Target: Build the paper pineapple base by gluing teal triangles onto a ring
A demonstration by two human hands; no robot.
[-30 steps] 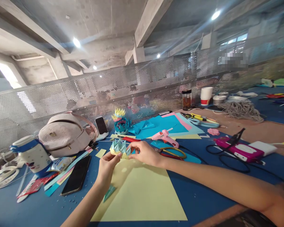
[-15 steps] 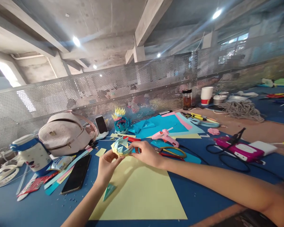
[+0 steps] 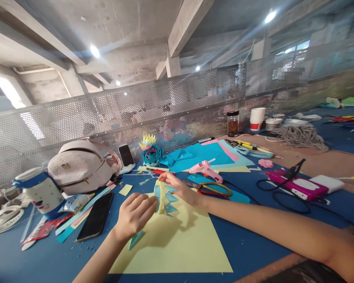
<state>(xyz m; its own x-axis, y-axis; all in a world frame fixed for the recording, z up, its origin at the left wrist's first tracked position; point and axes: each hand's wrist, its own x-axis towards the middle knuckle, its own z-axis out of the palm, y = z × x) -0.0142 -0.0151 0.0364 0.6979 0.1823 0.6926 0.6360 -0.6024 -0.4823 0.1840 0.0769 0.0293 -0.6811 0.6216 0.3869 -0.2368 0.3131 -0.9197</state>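
A ring of folded paper (image 3: pixel 163 198), yellow along one rim with pale blue points, is held tilted on its side over a large pale yellow sheet (image 3: pixel 191 243). My right hand (image 3: pixel 183 190) grips it from behind, fingertips at its upper edge. On the left, my left hand (image 3: pixel 137 212) is closed with its back toward me; its curled fingers meet the ring's left rim, and the thumb is hidden. Below that hand lies a small green folded paper piece (image 3: pixel 136 239). Farther back stands a finished-looking blue paper flower (image 3: pixel 152 155) with yellow points.
A pink glue gun (image 3: pixel 205 169) and yellow-handled scissors (image 3: pixel 216 189) lie behind my right forearm. To the left are a black phone (image 3: pixel 96 217), a patterned flask (image 3: pixel 41 192) and a pale backpack (image 3: pixel 78 165). A magenta device (image 3: pixel 299 186) with a black cable sits right.
The paper ring has been turned from lying upright, points up, onto its side, points facing right. My left hand has rolled over to show its back.
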